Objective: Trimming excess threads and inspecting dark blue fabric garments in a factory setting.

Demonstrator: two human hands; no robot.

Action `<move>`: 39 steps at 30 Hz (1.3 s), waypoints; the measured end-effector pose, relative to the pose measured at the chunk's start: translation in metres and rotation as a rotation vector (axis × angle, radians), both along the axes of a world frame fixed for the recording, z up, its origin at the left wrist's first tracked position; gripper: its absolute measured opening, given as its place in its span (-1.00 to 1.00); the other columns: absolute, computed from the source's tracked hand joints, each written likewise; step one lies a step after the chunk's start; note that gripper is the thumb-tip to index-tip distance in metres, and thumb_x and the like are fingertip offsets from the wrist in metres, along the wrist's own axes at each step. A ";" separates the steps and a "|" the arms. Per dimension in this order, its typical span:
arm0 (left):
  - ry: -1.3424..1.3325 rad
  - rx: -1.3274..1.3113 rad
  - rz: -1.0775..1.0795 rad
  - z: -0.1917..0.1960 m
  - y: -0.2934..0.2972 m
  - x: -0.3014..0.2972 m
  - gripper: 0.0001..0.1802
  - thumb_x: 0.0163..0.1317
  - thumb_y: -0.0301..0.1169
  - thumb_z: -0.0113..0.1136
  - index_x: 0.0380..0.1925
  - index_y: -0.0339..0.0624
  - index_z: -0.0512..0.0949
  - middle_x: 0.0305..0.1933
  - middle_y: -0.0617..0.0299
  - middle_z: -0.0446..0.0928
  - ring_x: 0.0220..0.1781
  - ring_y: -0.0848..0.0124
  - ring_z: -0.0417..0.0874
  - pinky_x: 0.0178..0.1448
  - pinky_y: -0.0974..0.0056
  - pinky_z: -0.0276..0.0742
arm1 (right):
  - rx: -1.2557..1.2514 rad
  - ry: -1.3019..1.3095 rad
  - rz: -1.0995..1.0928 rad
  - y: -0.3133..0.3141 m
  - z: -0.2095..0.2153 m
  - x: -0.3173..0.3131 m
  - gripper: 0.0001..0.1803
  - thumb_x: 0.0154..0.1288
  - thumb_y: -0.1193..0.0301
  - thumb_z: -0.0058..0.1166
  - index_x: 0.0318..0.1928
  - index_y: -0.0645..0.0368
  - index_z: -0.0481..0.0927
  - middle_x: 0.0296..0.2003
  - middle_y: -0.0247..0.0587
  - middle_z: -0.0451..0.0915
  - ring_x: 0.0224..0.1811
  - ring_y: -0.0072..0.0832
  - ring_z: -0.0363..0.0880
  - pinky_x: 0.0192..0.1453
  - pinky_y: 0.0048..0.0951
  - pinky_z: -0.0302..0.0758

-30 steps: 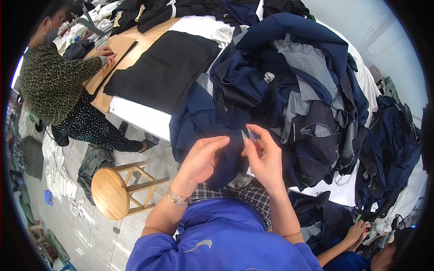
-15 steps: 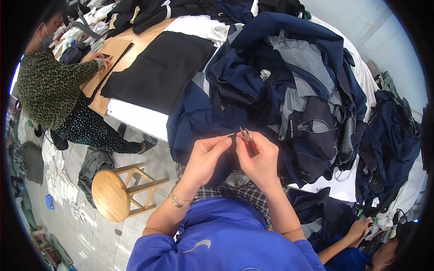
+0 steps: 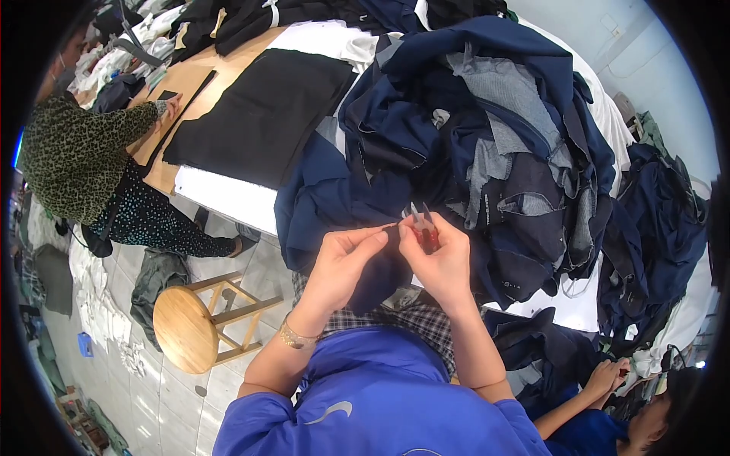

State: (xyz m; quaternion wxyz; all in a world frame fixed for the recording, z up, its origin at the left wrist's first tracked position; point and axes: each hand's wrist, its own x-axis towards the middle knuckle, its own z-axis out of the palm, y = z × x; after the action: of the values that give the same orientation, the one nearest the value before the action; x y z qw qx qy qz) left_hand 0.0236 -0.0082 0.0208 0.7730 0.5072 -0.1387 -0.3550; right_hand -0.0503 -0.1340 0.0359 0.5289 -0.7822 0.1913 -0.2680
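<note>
Close in front of my body, both hands meet at the near edge of a navy garment [image 3: 319, 182] from the large heap. My left hand [image 3: 351, 262] pinches a bit of the dark cloth between thumb and forefinger. Small red-handled thread snips [image 3: 423, 226] sit in my right hand [image 3: 439, 262], their metal blades pointing up and slightly parted. The right thumb and forefinger also reach the cloth beside the left fingertips. The heap [image 3: 487, 152] shows navy fabric, grey linings and pale seam edges. Part of the garment hangs down between my forearms.
A stack of black cloth panels [image 3: 258, 118] lies on the table to the left, where another person [image 3: 84, 159] works. The wooden stool [image 3: 184, 328] stands on the tiled floor. At lower right a second person [image 3: 601, 425] handles something small. More navy garments [image 3: 658, 228] hang at right.
The snips have turned in my right hand, so their blades and red handles show more. My left hand keeps its pinch. The person at left has shifted a hand on the table.
</note>
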 end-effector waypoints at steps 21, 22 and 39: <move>0.345 -0.131 -0.062 0.001 0.002 0.003 -0.85 0.22 -0.47 0.10 -0.27 -0.30 0.58 -0.27 0.28 0.59 -0.23 0.57 0.54 -0.12 0.49 0.41 | -0.088 -0.025 0.053 -0.003 0.008 0.000 -0.88 0.14 0.53 0.13 -0.28 0.29 0.57 -0.56 -0.32 0.54 -0.59 -0.72 0.35 -0.51 -0.65 0.30; 0.369 -0.119 -0.069 -0.001 0.002 0.005 -0.85 0.23 -0.47 0.09 -0.27 -0.30 0.58 -0.26 0.28 0.59 -0.23 0.57 0.55 -0.11 0.49 0.42 | -0.078 -0.011 -0.002 -0.004 0.008 0.002 -0.90 0.16 0.53 0.12 -0.30 0.29 0.56 -0.57 -0.33 0.52 -0.60 -0.73 0.34 -0.51 -0.65 0.29; 0.718 -0.180 -0.081 -0.006 0.004 0.013 -0.86 0.23 -0.45 0.06 -0.30 -0.27 0.57 -0.24 0.24 0.59 -0.20 0.49 0.57 -0.09 0.41 0.48 | -0.443 0.099 0.145 -0.011 0.002 -0.019 -0.72 0.20 0.25 0.10 -0.36 0.25 0.46 -0.54 -0.14 0.43 -0.59 -0.26 0.46 -0.53 -0.37 0.36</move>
State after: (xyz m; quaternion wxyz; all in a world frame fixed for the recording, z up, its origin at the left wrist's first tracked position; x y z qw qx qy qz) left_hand 0.0363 -0.0045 0.0147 0.7993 0.2744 0.0905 -0.5270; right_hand -0.0697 -0.1446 0.0376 0.3521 -0.9031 0.0967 -0.2261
